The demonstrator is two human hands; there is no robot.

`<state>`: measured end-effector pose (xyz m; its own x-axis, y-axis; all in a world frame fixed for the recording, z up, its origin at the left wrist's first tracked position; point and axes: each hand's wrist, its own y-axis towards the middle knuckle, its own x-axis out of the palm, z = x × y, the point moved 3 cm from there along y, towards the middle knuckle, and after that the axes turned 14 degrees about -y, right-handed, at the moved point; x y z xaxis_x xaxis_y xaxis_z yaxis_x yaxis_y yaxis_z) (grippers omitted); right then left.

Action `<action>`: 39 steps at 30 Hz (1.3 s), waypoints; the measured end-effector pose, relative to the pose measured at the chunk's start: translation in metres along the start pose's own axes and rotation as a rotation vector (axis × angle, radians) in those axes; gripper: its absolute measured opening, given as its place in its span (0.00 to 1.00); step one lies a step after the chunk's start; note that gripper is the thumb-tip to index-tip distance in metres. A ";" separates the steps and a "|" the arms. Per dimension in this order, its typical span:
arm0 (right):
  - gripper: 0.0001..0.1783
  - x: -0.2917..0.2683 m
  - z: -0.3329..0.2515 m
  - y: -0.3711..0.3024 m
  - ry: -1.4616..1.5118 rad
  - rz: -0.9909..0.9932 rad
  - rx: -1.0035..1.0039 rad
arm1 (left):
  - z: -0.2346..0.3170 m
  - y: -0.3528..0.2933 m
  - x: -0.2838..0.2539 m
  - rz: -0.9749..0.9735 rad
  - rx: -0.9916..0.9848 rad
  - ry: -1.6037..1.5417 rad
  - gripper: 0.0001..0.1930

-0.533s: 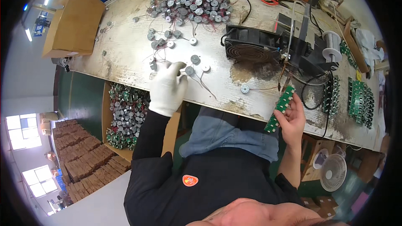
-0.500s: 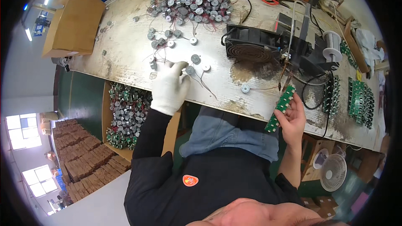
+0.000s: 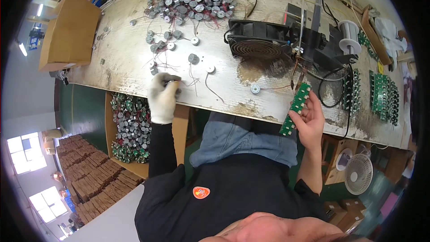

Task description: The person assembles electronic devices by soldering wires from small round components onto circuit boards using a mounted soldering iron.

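My left hand (image 3: 163,98), in a white glove with greyed fingertips, is closed near the table's front edge. Its curled fingers pinch a small round motor, mostly hidden and blurred, with thin wires by the fingertips. Right of it lie a grey motor (image 3: 193,58) and a paler one (image 3: 210,68) with trailing wires. My bare right hand (image 3: 309,118) grips a long green circuit board strip (image 3: 295,110) between thumb and fingers. The strip's upper end is just below the soldering tip (image 3: 292,83). A white-faced motor (image 3: 255,88) lies left of the strip, its wire running toward that tip.
A heap of motors (image 3: 192,2) covers the back of the table. A black fan (image 3: 260,40) and solder spool (image 3: 348,36) stand at the soldering stand. More green boards (image 3: 380,94) lie right. A carton (image 3: 69,31) stands left; a motor-filled box (image 3: 181,130) sits below the edge.
My left hand has drawn back left and toward me, its fingers now curled around the motor it was touching. The right hand still holds the board strip near the soldering tip. The view has shifted slightly.
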<state>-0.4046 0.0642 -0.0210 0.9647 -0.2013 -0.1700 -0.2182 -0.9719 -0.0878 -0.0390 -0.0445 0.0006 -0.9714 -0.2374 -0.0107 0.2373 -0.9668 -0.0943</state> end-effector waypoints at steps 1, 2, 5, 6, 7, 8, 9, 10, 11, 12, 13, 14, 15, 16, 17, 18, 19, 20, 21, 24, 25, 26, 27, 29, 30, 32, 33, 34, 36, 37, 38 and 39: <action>0.39 0.000 0.001 0.000 -0.011 -0.004 -0.012 | 0.000 -0.003 -0.005 0.048 -0.033 -0.107 0.07; 0.39 0.001 0.002 0.001 0.004 0.011 -0.025 | -0.003 -0.003 -0.008 0.046 0.003 -0.290 0.07; 0.39 0.001 -0.001 0.000 0.029 0.012 -0.004 | -0.001 -0.011 -0.004 0.022 0.080 -0.260 0.06; 0.39 0.002 -0.001 0.000 0.028 0.008 -0.006 | -0.003 -0.010 -0.003 0.000 0.140 -0.194 0.07; 0.39 0.003 0.000 0.001 0.028 0.007 -0.003 | -0.004 -0.009 0.001 -0.022 0.201 -0.128 0.07; 0.39 0.003 0.000 0.002 0.028 0.006 -0.001 | -0.005 -0.011 0.004 -0.026 0.227 -0.102 0.08; 0.39 0.003 -0.001 0.000 0.027 0.009 0.001 | -0.006 -0.010 0.003 -0.030 0.225 -0.103 0.08; 0.39 0.002 -0.002 0.000 0.010 0.006 0.003 | -0.006 -0.008 0.003 -0.020 0.250 -0.024 0.08; 0.39 0.002 -0.002 -0.001 -0.006 0.004 0.005 | -0.007 -0.005 0.003 -0.012 0.276 0.056 0.08; 0.39 0.002 -0.002 0.000 -0.005 0.010 0.006 | -0.006 -0.001 0.003 -0.024 0.266 0.078 0.09; 0.39 0.002 -0.002 0.000 0.009 0.002 0.014 | -0.006 -0.001 0.005 -0.031 0.266 0.079 0.09; 0.39 0.002 -0.002 0.000 0.024 -0.006 0.021 | -0.005 -0.001 0.007 -0.028 0.246 -0.006 0.10; 0.39 0.002 -0.001 0.000 0.026 0.004 0.025 | -0.003 -0.001 0.009 -0.028 0.224 -0.089 0.11; 0.39 0.002 -0.001 0.000 0.025 0.006 0.010 | -0.003 0.000 0.012 0.003 0.163 -0.221 0.12; 0.39 0.002 -0.001 0.000 0.022 0.007 -0.004 | -0.001 0.004 0.012 -0.019 0.147 -0.224 0.12; 0.39 0.001 -0.001 0.000 0.022 0.014 0.003 | 0.003 0.008 0.011 -0.038 0.128 -0.227 0.12; 0.39 -0.001 -0.002 0.000 0.013 0.019 0.007 | 0.006 0.009 0.013 -0.077 0.106 -0.181 0.13; 0.39 -0.002 -0.002 -0.001 0.004 0.023 0.010 | 0.008 0.007 0.018 -0.083 0.099 -0.182 0.13; 0.39 0.001 -0.005 0.002 0.009 0.010 0.009 | 0.016 0.001 0.022 -0.076 0.081 -0.208 0.14; 0.39 0.000 -0.003 0.001 0.024 0.017 0.016 | 0.019 -0.010 0.048 -0.172 0.066 -0.164 0.17; 0.40 -0.001 -0.003 0.001 0.021 0.014 0.018 | 0.019 -0.015 0.054 -0.207 0.071 -0.120 0.16; 0.40 -0.001 -0.003 0.001 0.016 0.012 0.019 | 0.021 -0.020 0.062 -0.233 0.075 -0.049 0.14; 0.40 -0.002 -0.002 0.001 0.010 0.012 0.017 | 0.021 -0.027 0.070 -0.266 0.026 -0.054 0.14; 0.39 -0.002 -0.004 0.001 0.058 -0.002 0.043 | 0.016 -0.039 0.084 -0.331 -0.052 -0.090 0.13; 0.39 -0.002 -0.003 0.001 0.059 0.005 0.058 | 0.015 -0.044 0.090 -0.367 -0.058 -0.060 0.13; 0.38 -0.002 -0.009 0.003 0.068 -0.019 0.089 | 0.015 -0.055 0.106 -0.466 -0.111 -0.040 0.13; 0.38 -0.001 -0.011 0.004 0.089 -0.026 0.099 | 0.012 -0.060 0.113 -0.485 -0.161 -0.077 0.13; 0.37 -0.002 -0.011 0.003 0.079 -0.021 0.110 | 0.010 -0.066 0.122 -0.504 -0.212 -0.112 0.13; 0.37 -0.001 -0.012 0.003 0.070 -0.019 0.111 | 0.010 -0.072 0.138 -0.534 -0.306 -0.124 0.14; 0.37 -0.001 -0.014 0.001 0.083 -0.033 0.121 | 0.008 -0.076 0.144 -0.584 -0.359 -0.113 0.14; 0.37 0.000 -0.015 -0.001 0.097 -0.047 0.131 | 0.006 -0.079 0.150 -0.633 -0.411 -0.100 0.15; 0.37 0.002 -0.016 -0.003 0.119 -0.055 0.148 | 0.005 -0.080 0.156 -0.661 -0.385 -0.119 0.14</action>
<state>-0.3995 0.0642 -0.0053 0.9845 -0.1695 -0.0449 -0.1754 -0.9552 -0.2384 -0.2099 -0.0046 0.0116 -0.8968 0.3479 0.2735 -0.4334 -0.8153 -0.3839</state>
